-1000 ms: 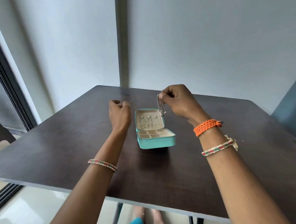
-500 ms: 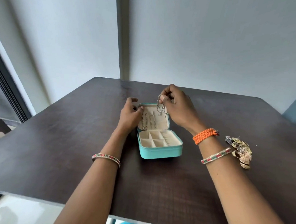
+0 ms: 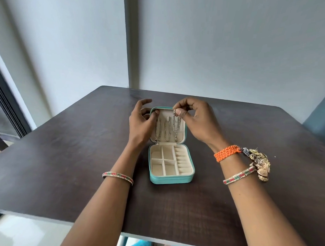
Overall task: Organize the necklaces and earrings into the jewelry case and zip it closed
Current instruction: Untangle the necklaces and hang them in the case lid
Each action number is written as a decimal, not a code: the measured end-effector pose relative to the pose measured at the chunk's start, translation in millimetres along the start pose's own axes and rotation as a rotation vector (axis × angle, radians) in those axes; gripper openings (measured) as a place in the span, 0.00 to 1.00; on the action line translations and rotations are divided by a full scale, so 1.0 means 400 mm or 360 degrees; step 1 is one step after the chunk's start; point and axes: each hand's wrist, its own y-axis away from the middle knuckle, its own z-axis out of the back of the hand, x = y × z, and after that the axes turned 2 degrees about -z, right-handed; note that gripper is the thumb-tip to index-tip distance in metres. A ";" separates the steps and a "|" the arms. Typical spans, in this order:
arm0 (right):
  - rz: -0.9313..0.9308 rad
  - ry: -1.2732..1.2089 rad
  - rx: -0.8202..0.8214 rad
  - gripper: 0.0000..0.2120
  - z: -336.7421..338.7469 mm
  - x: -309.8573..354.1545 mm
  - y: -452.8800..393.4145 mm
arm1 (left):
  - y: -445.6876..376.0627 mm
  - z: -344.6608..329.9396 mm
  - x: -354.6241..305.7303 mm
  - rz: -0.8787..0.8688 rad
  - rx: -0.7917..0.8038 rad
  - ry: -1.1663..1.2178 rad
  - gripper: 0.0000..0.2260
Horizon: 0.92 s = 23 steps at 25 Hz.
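Note:
A small teal jewelry case [image 3: 170, 179] stands open on the dark table, lid upright, its cream tray of compartments bare. Two silver necklaces [image 3: 162, 130] hang inside the lid. My right hand [image 3: 196, 120] pinches a third silver necklace [image 3: 177, 126] at the lid's top right, the chain dangling against the lining. The fingers of my left hand [image 3: 141, 122] rest on the lid's upper left edge. A heap of gold and silver earrings [image 3: 260, 163] lies on the table just right of my right wrist.
The dark wooden table [image 3: 64, 165] has its near edge at the bottom of the view and a grey wall behind it. A blue chair back [image 3: 322, 117] shows at far right. A dark window frame [image 3: 6, 99] runs along the left.
The view tilted down, bringing the case closer. My left hand came onto the lid's edge, and my right hand brought the necklace up against the lid's lining.

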 end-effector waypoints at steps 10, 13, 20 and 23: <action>0.0062 0.0325 -0.0059 0.04 -0.008 -0.004 0.009 | 0.008 -0.005 -0.020 -0.0136 -0.0045 0.0009 0.13; 0.0151 0.0415 -0.0114 0.09 -0.017 -0.019 0.006 | 0.011 -0.007 -0.023 -0.0152 -0.0039 0.0022 0.13; 0.0316 0.0643 -0.0267 0.10 -0.039 -0.042 0.015 | 0.015 -0.007 -0.029 -0.0182 -0.0023 0.0040 0.12; 0.0349 0.0695 -0.0383 0.08 -0.045 -0.050 0.016 | 0.016 -0.006 -0.030 -0.0197 -0.0013 0.0027 0.12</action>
